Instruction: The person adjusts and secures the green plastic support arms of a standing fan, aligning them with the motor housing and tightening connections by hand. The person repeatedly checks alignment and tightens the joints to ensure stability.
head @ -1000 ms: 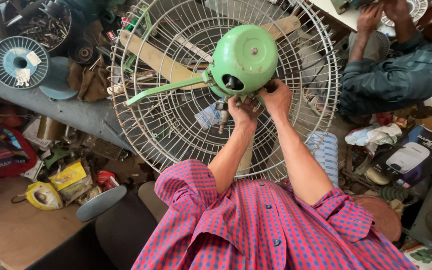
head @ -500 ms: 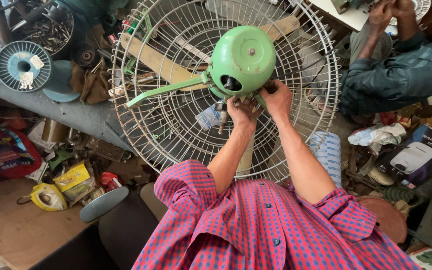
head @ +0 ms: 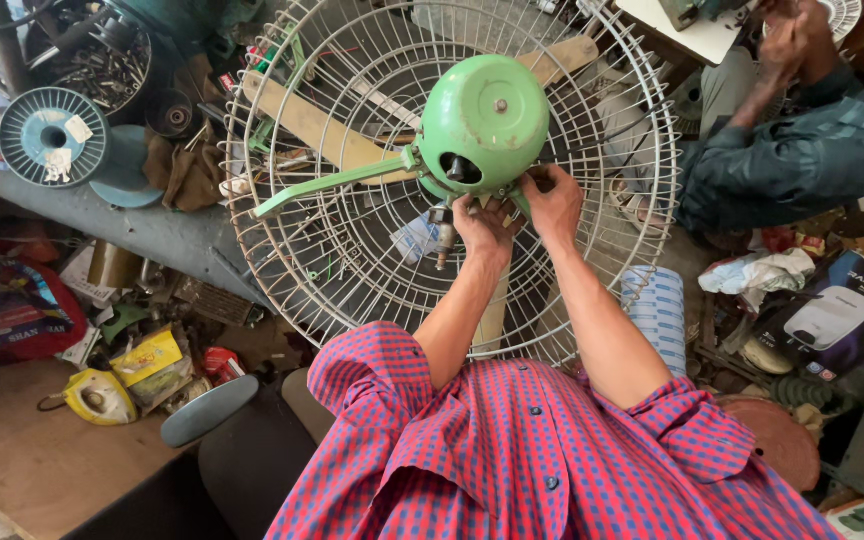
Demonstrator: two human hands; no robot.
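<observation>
hands [head: 517, 215] under green motor housing [head: 484, 122] | wire guard [head: 352, 290] rim encircles

Showing now: one green fan motor housing [head: 484, 122], one round wire fan guard [head: 352, 270], one blue wire spool [head: 53, 137], two hands working, left hand [head: 484, 226], right hand [head: 555, 203].

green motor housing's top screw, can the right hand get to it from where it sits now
Probably yes. The right hand rests at the lower edge of the green motor housing, and the top screw faces outward, with no guard wire or tool over it.
</observation>
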